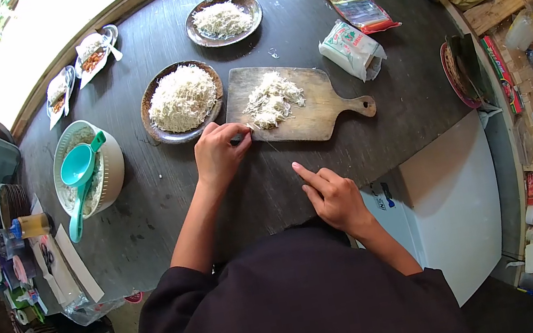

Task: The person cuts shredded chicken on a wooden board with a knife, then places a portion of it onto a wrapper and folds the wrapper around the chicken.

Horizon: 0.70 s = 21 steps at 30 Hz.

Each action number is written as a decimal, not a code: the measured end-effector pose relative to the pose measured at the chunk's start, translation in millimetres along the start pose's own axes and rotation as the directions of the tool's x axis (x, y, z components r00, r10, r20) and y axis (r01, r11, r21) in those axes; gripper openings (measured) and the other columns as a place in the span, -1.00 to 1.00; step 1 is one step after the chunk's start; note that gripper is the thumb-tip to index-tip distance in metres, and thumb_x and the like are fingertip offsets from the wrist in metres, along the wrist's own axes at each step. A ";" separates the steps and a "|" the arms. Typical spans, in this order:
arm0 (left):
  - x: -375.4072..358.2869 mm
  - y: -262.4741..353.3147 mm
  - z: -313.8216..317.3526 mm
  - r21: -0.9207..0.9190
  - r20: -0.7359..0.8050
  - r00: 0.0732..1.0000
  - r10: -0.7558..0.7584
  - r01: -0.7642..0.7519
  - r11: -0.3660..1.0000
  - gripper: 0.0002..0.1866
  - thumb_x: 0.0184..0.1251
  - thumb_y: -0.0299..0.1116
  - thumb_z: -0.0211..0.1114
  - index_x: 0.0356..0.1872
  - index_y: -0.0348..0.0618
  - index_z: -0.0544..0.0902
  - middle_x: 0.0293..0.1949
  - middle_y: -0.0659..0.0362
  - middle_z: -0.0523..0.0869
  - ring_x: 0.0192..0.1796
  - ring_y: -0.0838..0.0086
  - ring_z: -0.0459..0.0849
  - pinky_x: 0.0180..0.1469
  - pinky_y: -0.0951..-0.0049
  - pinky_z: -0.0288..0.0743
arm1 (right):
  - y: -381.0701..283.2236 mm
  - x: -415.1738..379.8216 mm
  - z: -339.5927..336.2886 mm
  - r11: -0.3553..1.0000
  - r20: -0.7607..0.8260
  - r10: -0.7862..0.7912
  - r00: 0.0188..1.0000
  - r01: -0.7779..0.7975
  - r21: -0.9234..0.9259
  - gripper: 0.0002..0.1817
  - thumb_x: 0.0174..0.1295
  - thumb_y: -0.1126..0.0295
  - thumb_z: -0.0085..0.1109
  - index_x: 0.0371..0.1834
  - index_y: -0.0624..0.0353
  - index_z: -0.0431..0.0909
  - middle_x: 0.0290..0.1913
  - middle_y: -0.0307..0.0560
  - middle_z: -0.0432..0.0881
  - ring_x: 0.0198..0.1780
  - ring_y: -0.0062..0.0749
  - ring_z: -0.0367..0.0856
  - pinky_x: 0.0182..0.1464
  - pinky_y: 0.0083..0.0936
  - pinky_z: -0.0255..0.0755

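Note:
A wooden cutting board [319, 101] with a handle lies on the dark table, bearing a loose heap of pale shreds [273, 100]. At its lower left edge is my left hand [221, 154], thumb and fingertips pinched together; anything between them is too small to make out. My right hand [335, 199] hovers near the table's front edge, below the board. Its index finger stretches out, apart from the thumb, and it holds nothing. Just beyond my left hand, a brown plate [149, 124] carries a large mound of white shreds [183, 98].
A second plate [191, 32] of shreds stands farther back. At left, a white tub [113, 171] holds a teal strainer [77, 164]. A white plastic packet [353, 50] and a red-edged packet [355, 2] lie at right. Two small servings with spoons sit by the window ledge.

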<state>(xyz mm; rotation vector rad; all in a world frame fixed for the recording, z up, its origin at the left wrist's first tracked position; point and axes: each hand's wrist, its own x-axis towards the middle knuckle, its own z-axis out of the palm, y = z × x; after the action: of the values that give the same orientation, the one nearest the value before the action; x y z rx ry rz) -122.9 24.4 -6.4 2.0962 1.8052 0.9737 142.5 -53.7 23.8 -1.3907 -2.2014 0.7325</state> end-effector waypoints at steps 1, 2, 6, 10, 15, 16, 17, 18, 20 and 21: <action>-0.1 -0.1 0.1 0.000 0.001 1.000 -0.001 0.001 1.000 -0.86 0.16 -0.35 0.62 -0.25 -0.01 0.90 -0.21 0.31 0.92 -0.25 0.38 0.76 -0.10 0.36 0.68 | -0.4 0.1 -0.2 1.000 0.006 0.001 1.000 -0.001 0.005 -0.41 0.42 0.42 0.34 0.53 -0.16 0.60 -0.37 -0.10 0.57 -0.44 -0.18 0.62 -0.32 -0.20 0.56; 0.1 -0.2 0.5 -0.007 0.002 1.000 -0.003 0.003 1.000 -0.86 0.16 -0.35 0.62 -0.25 -0.01 0.90 -0.21 0.31 0.92 -0.25 0.38 0.75 -0.10 0.36 0.68 | -0.5 0.4 -0.3 1.000 0.012 0.002 1.000 -0.002 0.009 -0.41 0.42 0.42 0.34 0.54 -0.16 0.60 -0.37 -0.10 0.56 -0.45 -0.17 0.62 -0.32 -0.19 0.56; 0.0 -3.2 1.7 -0.006 0.008 1.000 0.009 -0.009 1.000 -0.85 0.15 -0.36 0.62 -0.24 -0.01 0.90 -0.22 0.30 0.92 -0.27 0.38 0.74 -0.12 0.36 0.67 | 0.6 4.0 2.1 1.000 0.032 -0.015 0.999 0.015 -0.002 -0.41 0.46 0.38 0.30 0.57 -0.21 0.56 -0.33 -0.08 0.56 -0.43 -0.12 0.70 -0.31 -0.16 0.66; 0.5 -2.6 1.7 -0.019 -0.011 1.000 0.025 -0.025 1.000 -0.85 0.14 -0.36 0.62 -0.25 0.00 0.89 -0.22 0.29 0.92 -0.30 0.40 0.73 -0.14 0.37 0.66 | 1.5 10.2 7.6 0.998 0.051 0.007 0.999 -0.004 -0.058 -0.44 0.48 0.35 0.26 0.56 -0.19 0.56 -0.33 -0.05 0.55 -0.44 -0.07 0.71 -0.31 -0.13 0.67; -0.3 -0.6 0.7 0.008 0.009 1.000 -0.015 0.015 1.000 -0.85 0.15 -0.34 0.62 -0.25 0.03 0.89 -0.25 0.28 0.91 -0.33 0.42 0.72 -0.18 0.37 0.67 | 2.8 11.9 10.4 0.995 0.026 0.006 1.000 -0.003 -0.098 -0.45 0.49 0.33 0.25 0.55 -0.19 0.57 -0.33 -0.05 0.54 -0.47 -0.07 0.71 -0.32 -0.13 0.68; -0.8 -1.2 2.1 0.009 0.007 1.000 -0.014 0.014 1.000 -0.85 0.15 -0.34 0.62 -0.25 0.03 0.89 -0.25 0.28 0.91 -0.33 0.42 0.72 -0.18 0.37 0.67 | 4.0 10.8 11.1 0.995 0.016 0.004 1.000 -0.002 -0.097 -0.45 0.49 0.33 0.25 0.55 -0.19 0.58 -0.33 -0.06 0.55 -0.47 -0.07 0.71 -0.33 -0.13 0.67; -1.4 -2.0 3.9 -0.001 -0.006 1.000 -0.011 0.011 1.000 -0.88 0.17 -0.31 0.61 -0.27 0.05 0.88 -0.26 0.32 0.90 -0.31 0.40 0.72 -0.18 0.35 0.66 | 5.1 10.4 11.4 0.995 0.008 0.002 1.000 -0.001 -0.096 -0.45 0.48 0.33 0.26 0.54 -0.20 0.58 -0.33 -0.06 0.55 -0.47 -0.08 0.71 -0.33 -0.13 0.66; -2.2 -2.7 4.8 -0.010 -0.019 1.000 -0.008 0.008 1.000 -0.90 0.19 -0.27 0.59 -0.30 0.06 0.86 -0.26 0.36 0.89 -0.28 0.38 0.72 -0.17 0.33 0.66 | 6.0 10.0 11.0 0.995 0.008 -0.001 1.000 0.001 -0.095 -0.45 0.48 0.33 0.26 0.54 -0.20 0.58 -0.33 -0.06 0.55 -0.47 -0.08 0.71 -0.33 -0.13 0.66; -2.4 -3.8 5.0 -0.004 -0.023 1.000 0.002 -0.002 1.000 -0.90 0.20 -0.27 0.58 -0.29 0.06 0.86 -0.26 0.36 0.90 -0.28 0.38 0.72 -0.16 0.33 0.66 | 8.4 8.8 8.9 0.996 -0.025 0.025 0.999 -0.027 -0.086 -0.44 0.47 0.33 0.28 0.54 -0.21 0.58 -0.33 -0.09 0.55 -0.46 -0.10 0.70 -0.34 -0.14 0.66; -2.1 -4.0 5.0 0.001 -0.026 1.000 0.012 -0.012 1.000 -0.91 0.21 -0.27 0.58 -0.29 0.07 0.86 -0.25 0.36 0.90 -0.27 0.38 0.72 -0.16 0.32 0.67 | 8.8 7.6 7.6 0.996 -0.027 0.026 0.999 -0.028 -0.087 -0.44 0.47 0.33 0.28 0.54 -0.21 0.58 -0.33 -0.09 0.55 -0.46 -0.10 0.70 -0.34 -0.14 0.66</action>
<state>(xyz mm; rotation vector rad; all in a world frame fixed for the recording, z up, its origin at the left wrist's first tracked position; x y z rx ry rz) -123.2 24.6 -13.1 2.1065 1.8079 1.0080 140.8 -45.2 12.9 -1.4665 -2.2227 0.6311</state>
